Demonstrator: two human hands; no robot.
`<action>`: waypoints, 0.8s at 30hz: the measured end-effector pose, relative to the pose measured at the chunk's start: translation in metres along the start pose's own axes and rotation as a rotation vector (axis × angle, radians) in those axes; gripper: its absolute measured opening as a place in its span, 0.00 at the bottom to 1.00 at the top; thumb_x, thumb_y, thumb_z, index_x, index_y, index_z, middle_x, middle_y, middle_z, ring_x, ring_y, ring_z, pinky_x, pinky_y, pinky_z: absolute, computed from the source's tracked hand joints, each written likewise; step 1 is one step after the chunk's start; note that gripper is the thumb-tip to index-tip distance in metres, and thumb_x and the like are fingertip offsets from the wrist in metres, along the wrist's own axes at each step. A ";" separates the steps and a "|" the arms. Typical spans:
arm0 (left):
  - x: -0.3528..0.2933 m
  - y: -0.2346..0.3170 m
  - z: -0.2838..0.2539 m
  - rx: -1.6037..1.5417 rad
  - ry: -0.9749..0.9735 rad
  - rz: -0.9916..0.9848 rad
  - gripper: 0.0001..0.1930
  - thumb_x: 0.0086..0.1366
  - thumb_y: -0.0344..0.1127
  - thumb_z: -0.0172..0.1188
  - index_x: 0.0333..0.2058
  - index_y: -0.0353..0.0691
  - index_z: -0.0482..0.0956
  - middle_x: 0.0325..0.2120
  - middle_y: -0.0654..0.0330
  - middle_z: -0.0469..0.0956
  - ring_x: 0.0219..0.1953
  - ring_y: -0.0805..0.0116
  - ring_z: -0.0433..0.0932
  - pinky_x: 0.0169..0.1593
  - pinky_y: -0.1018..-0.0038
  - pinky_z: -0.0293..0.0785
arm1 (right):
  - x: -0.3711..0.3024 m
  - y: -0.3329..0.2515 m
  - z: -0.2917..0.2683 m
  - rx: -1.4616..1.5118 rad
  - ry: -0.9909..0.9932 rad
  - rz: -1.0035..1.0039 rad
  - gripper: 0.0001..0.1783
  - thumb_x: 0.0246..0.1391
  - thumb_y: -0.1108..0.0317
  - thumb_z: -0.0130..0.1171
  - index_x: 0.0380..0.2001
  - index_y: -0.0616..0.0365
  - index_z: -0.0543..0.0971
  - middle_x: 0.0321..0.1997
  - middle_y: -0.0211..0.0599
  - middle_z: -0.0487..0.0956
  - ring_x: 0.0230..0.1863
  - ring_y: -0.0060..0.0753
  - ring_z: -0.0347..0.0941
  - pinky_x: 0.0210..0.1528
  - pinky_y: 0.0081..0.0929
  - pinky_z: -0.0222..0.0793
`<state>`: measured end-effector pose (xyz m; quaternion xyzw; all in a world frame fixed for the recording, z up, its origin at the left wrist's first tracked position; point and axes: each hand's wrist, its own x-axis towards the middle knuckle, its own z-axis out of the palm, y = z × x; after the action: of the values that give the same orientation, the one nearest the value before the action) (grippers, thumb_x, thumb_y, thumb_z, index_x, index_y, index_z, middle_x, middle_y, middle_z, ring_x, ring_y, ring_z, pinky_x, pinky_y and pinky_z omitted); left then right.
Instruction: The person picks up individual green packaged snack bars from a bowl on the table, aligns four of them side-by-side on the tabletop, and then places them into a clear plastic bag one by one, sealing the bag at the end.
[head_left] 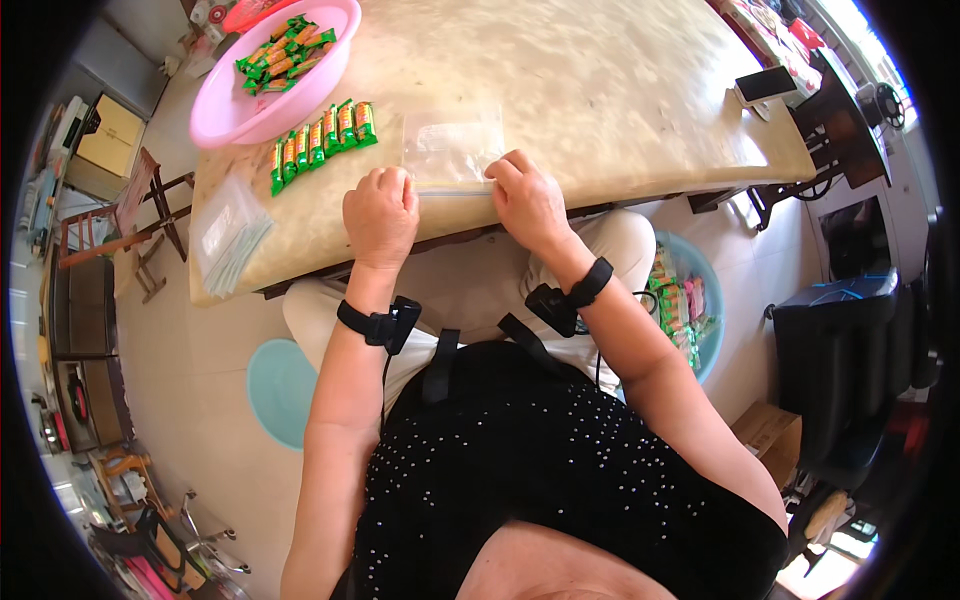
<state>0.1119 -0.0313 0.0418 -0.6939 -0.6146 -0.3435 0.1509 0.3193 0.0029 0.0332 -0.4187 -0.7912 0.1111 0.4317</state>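
— Both hands were on it? What were the fingers doing?

— Left hand (380, 215) and right hand (527, 200) were curled, pinching the near edge of the clear bag (452, 150). It lay flat just beyond the fingertips, that pinched edge running left to right between them.

— Anything else close?

— Wrapped bars (322, 140) in a row, just past the left fingers.

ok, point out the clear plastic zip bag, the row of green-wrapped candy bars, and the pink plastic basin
clear plastic zip bag (452, 150), head view, middle of the bag's flat face
row of green-wrapped candy bars (322, 138), head view, a middle bar's wrapper
pink plastic basin (228, 112), head view, bare inner wall, left
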 end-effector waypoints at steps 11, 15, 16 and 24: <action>0.021 -0.040 -0.009 -0.235 0.085 0.067 0.15 0.57 0.42 0.65 0.40 0.40 0.79 0.37 0.53 0.76 0.41 0.51 0.76 0.43 0.58 0.73 | 0.025 0.020 0.013 0.026 -0.016 -0.018 0.04 0.49 0.78 0.59 0.30 0.58 0.80 0.33 0.41 0.78 0.30 0.47 0.76 0.32 0.35 0.72; 0.019 -0.119 -0.029 0.158 0.078 -0.110 0.16 0.56 0.34 0.63 0.44 0.42 0.79 0.44 0.51 0.76 0.48 0.51 0.75 0.51 0.57 0.73 | 0.023 0.013 0.019 0.044 0.010 0.058 0.03 0.49 0.77 0.59 0.29 0.57 0.78 0.33 0.42 0.78 0.33 0.50 0.75 0.34 0.40 0.72; 0.018 -0.135 -0.033 0.216 -0.010 -0.224 0.19 0.56 0.33 0.64 0.48 0.44 0.77 0.46 0.54 0.76 0.50 0.54 0.75 0.52 0.56 0.71 | 0.022 0.016 0.020 0.042 0.024 0.053 0.04 0.49 0.77 0.58 0.30 0.57 0.78 0.34 0.43 0.78 0.32 0.51 0.75 0.34 0.41 0.72; 0.016 -0.177 -0.045 0.310 -0.419 -0.397 0.19 0.58 0.33 0.64 0.48 0.47 0.73 0.47 0.58 0.79 0.51 0.55 0.76 0.51 0.50 0.67 | 0.019 0.017 0.018 0.014 0.008 0.130 0.07 0.48 0.76 0.59 0.33 0.56 0.77 0.32 0.42 0.77 0.30 0.49 0.75 0.32 0.41 0.72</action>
<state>-0.0704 -0.0129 0.0473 -0.5849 -0.8005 -0.1182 0.0550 0.3096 0.0319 0.0242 -0.4665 -0.7597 0.1428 0.4298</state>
